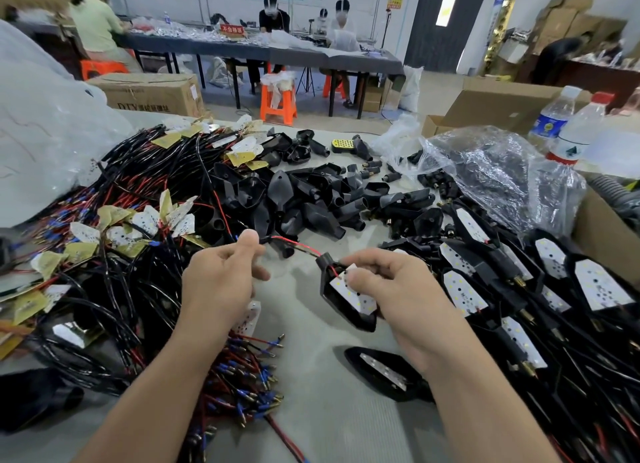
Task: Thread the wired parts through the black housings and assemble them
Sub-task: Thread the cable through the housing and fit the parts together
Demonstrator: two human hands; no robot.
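Black housing (pixel 341 305) is held just above the surface (pixel 311 386) by the right hand (pixel 394 289), fingers (pixel 367 258) curled round it and thumb pressing the white LED board (pixel 360 298) into it. Red wire (pixel 298 243) runs out of its neck to the left hand (pixel 221 275), pinched between thumb and forefinger. Loose housings (pixel 311 202) are piled behind, wired boards (pixel 121 227) heaped on the left, assembled ones (pixel 502 289) on the right.

A clear plastic water bottle with a blue label (pixel 552 119) is standing just beside a red-capped clear plastic bottle (pixel 581 130) at the right. An orange plastic stool (pixel 278 104) is standing on the floor, a brown cardboard box (pixel 152 93) is lying to its left, and people are sitting behind at a long dark desk (pixel 311 57).
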